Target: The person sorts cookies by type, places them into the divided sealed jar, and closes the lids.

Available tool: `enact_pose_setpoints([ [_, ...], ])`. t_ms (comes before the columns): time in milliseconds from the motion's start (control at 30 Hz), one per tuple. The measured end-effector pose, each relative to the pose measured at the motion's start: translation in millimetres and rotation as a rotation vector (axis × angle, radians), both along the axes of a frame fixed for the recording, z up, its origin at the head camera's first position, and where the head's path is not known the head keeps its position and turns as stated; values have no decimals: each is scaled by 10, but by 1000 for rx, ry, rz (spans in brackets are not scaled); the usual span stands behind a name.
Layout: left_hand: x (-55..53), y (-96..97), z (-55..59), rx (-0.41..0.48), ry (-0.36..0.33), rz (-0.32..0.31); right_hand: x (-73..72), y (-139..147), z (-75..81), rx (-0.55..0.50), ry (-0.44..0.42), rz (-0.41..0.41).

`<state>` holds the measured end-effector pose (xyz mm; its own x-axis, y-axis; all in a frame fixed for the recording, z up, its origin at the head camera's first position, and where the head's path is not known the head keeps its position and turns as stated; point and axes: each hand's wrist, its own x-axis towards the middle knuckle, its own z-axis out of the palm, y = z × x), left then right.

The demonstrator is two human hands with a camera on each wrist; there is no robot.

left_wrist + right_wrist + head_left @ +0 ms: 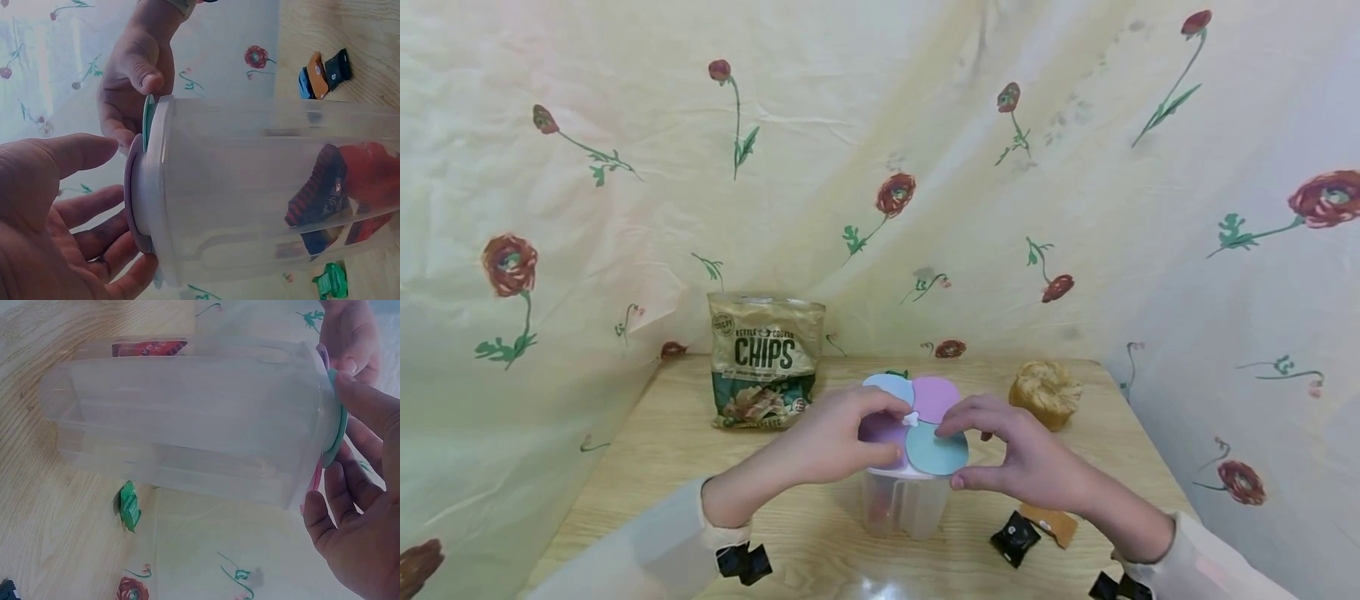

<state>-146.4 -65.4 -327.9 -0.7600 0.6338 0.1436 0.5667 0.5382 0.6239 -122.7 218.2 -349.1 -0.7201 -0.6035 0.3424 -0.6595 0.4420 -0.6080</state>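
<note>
Fair bit of stuff around this one. A gold-and-green foil chips bag (pixel 765 362) stands back left, a round tan bread-like thing (pixel 1047 393) sits back right, and a small black wrapped packet (pixel 1017 537) touches or nearly touches a flat orange packet (pixel 1054 525) up front, just below the right forearm.

The tall clear plastic container (pixel 902 504) stands upright mid-table. Left hand (pixel 842 433) has thumb and fingers set wide around its round purple lid (pixel 883 429); right hand (pixel 1018 450) holds the round teal lid (pixel 936 454) by its edges. Light blue lid (pixel 887 383) and pink lid (pixel 936 398) are behind.

Left wrist cam shows red and navy wrapped packets (pixel 369 169) inside, a blue packet (pixel 304 84) by the orange one, and a shiny green packet (pixel 332 281) that's mostly hidden from the head cam.

Bare pale wood tabletop (pixel 647 475) runs left of the container; the floral cloth (pixel 820 108) hangs at the back edge and both sides.
</note>
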Motion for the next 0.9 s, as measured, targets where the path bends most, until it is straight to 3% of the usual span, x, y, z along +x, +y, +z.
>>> enact_pose_setpoints([
  [167, -17, 4, -8, -25, 11, -8, 0, -9, -1, 18, 6, -4],
  [400, -34, 0, -23, -28, 11, -12, -37, 12, -17, 29, 112, -8],
  [567, -38, 3, -33, -46, 52, -32, -88, 14, -44, -10, 245, 62],
  [767, -39, 10, -38, -65, 102, -51, -185, 0, -76, -88, 464, 177],
  [900, -44, 8, -40, -69, 107, -52, -240, 1, -91, -108, 518, 212],
])
